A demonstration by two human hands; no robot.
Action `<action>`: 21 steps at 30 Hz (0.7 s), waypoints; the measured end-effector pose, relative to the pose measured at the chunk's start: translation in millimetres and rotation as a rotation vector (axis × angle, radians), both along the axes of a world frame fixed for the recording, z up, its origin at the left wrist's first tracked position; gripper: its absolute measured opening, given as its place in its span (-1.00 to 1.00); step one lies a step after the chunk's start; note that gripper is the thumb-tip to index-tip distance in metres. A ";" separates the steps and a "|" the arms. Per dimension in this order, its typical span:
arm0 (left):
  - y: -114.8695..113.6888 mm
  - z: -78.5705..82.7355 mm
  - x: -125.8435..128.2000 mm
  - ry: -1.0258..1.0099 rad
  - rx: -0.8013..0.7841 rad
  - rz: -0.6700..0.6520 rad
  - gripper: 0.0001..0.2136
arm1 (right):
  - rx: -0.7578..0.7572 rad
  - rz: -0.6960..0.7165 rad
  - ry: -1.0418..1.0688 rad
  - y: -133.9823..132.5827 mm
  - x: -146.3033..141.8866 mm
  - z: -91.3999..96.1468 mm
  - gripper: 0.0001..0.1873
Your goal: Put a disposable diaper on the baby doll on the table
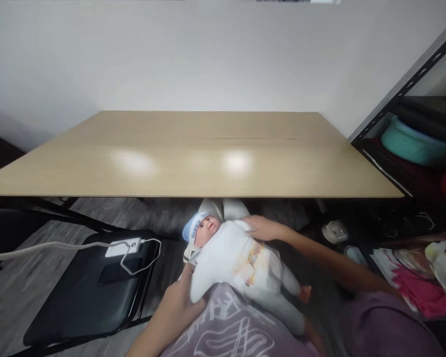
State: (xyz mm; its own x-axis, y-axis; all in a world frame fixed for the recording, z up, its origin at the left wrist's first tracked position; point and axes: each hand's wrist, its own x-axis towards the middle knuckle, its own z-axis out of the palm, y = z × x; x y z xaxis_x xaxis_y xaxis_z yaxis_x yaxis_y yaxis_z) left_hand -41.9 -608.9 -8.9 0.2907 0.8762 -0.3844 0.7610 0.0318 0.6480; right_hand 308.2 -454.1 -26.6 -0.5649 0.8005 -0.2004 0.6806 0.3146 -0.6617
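Note:
A baby doll (223,253) lies face up, slanting across my lap, below the table's front edge. It wears a blue and white cap (196,225) with lettering, a white top and a diaper (258,263) with an orange print. My left hand (182,295) is closed around the doll's arm and sleeve on the near left, its fingers partly hidden. On the far side, my right hand (260,228) grips the doll at its other arm, with the fingertips hidden against the white cloth. The doll's legs point down to the right.
A wooden table (193,168) stands in front against a white wall. At left, a black chair (89,292) bears a white power bank (122,248) with a cable and a dark phone (119,271). Shelving at right holds a teal basin (418,144) and a pink cloth (419,292).

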 end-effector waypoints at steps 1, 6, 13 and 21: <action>0.5 -3.6 -4.5 0.010 -0.033 0.000 -0.55 | -0.012 -0.026 -0.008 -1.5 -2.0 -10.1 -0.61; 11.6 -0.7 -31.2 0.239 -0.091 -0.077 -0.37 | 0.002 -0.164 0.004 -19.2 9.0 -14.6 -0.73; 86.2 56.3 11.5 0.064 0.389 -0.299 -0.51 | -0.130 -0.261 0.218 -53.9 13.9 16.9 -0.68; 136.4 12.1 98.8 -0.500 0.196 -0.755 -0.71 | 0.003 -0.297 0.148 -47.1 15.3 -6.8 -0.73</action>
State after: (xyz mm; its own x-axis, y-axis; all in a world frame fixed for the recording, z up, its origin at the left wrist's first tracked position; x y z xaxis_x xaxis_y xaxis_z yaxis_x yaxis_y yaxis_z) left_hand 56.8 -472.4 3.2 0.9031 0.4228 0.0745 0.1657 -0.5034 0.8480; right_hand 323.5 -501.1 -33.3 -0.3298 0.9349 -0.1312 0.6392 0.1189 -0.7598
